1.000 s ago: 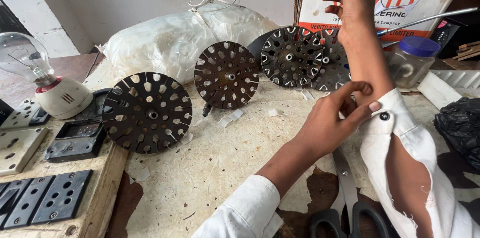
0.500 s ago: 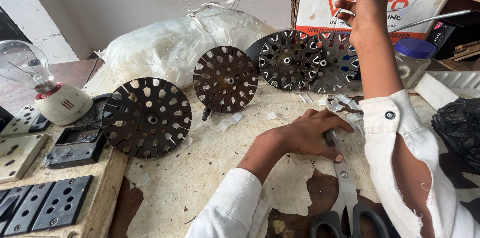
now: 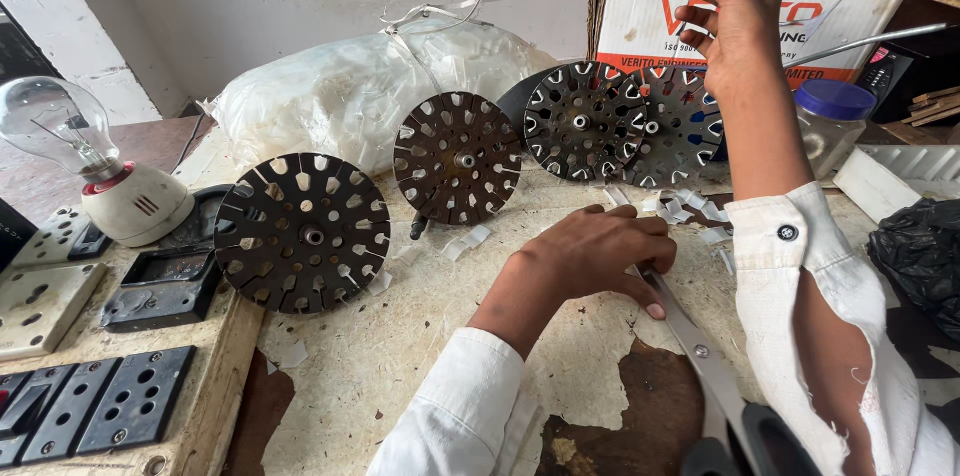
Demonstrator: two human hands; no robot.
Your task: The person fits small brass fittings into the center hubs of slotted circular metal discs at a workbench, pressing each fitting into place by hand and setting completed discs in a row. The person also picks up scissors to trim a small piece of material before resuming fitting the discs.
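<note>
At a worn table [image 3: 400,356], the person's left hand [image 3: 590,256] rests knuckles-up at the frame's centre, its grip curled over small white paper strips [image 3: 690,206] beside the blades of black-handled scissors [image 3: 715,386] lying toward 5 o'clock. The right hand [image 3: 735,21] is raised at 1 o'clock, its grip pinching a white strip [image 3: 697,31] before a slotted metal stator disc [image 3: 680,126]. Three more discs [image 3: 455,156] stand toward 10 o'clock.

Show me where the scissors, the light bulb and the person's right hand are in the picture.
scissors [image 3: 700,356], head view, on the blades near the screw.
light bulb [image 3: 55,126], head view, on the glass.
right hand [image 3: 735,21], head view, on the back of the hand.
</note>
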